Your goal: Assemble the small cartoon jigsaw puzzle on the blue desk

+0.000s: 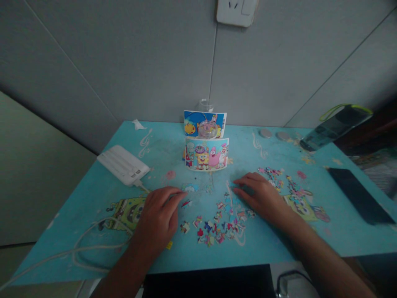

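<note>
My left hand (161,213) rests low over the table, fingers stretched forward and apart from the thumb. Its fingertips are beside a few joined light-blue puzzle pieces (189,188); whether they touch is unclear. A red and dark piece (186,203) lies just below them. Across from it, my right hand (260,194) has thumb and forefinger around a small light-blue puzzle piece (232,185), partly hidden by the fingertips. Between my hands and nearer to me, many loose puzzle pieces (218,227) are spread out. Another pile of pieces (294,188) lies beyond my right wrist.
Two cartoon picture cards (206,155) stand against clear containers (207,129) at the back. On the left are a white power bank (124,164) and its cable (99,247). A bottle (333,126), a dark phone (359,194) and two round lids (266,133) occupy the right.
</note>
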Available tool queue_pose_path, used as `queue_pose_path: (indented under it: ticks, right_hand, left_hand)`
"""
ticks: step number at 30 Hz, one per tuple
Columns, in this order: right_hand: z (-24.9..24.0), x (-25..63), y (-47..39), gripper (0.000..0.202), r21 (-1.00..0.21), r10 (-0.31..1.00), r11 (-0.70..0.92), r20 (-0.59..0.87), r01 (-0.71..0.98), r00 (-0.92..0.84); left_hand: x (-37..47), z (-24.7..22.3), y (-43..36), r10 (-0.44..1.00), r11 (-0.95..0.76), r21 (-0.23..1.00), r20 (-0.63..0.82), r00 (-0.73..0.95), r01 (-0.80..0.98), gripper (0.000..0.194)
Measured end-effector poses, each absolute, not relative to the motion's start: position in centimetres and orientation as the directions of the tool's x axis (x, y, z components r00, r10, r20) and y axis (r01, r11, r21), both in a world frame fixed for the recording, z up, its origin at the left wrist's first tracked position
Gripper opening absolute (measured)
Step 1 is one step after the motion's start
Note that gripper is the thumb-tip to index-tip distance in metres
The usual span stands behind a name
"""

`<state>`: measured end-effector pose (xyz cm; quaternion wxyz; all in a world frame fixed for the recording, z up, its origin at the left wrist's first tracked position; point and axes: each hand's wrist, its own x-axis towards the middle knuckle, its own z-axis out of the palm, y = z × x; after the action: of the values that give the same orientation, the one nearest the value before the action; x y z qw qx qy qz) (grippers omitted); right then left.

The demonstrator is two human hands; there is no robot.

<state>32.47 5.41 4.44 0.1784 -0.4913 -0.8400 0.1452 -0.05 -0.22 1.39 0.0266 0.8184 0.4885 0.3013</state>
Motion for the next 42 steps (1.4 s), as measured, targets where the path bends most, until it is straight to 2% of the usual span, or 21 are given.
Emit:
queue_pose_path:
  ticks: [5, 22, 42]
  right_hand:
    - [4.50, 32.14, 5.30, 0.019, -0.390, 0.880, 0.470, 0.145, 0.791, -0.452]
    - [4.36, 32.03, 5.32, 0.015, -0.414, 0.874, 0.482, 0.164, 0.772, -0.457]
    - [4.41, 32.20, 5.35, 0.021, -0.409, 0.868, 0.490, 0.145, 0.770, -0.475]
  left_hand:
    - [-0.16, 1.12, -0.24, 0.816, -0.526, 0.348, 0.464, 0.345, 0.776, 0.038]
    - [-0.08, 1.15, -0.12, 0.820, -0.525, 0.339, 0.449, 0.356, 0.781, 0.038]
    - [0.03, 1.31, -0.14, 0.808, -0.539, 0.327, 0.459, 0.368, 0.776, 0.035]
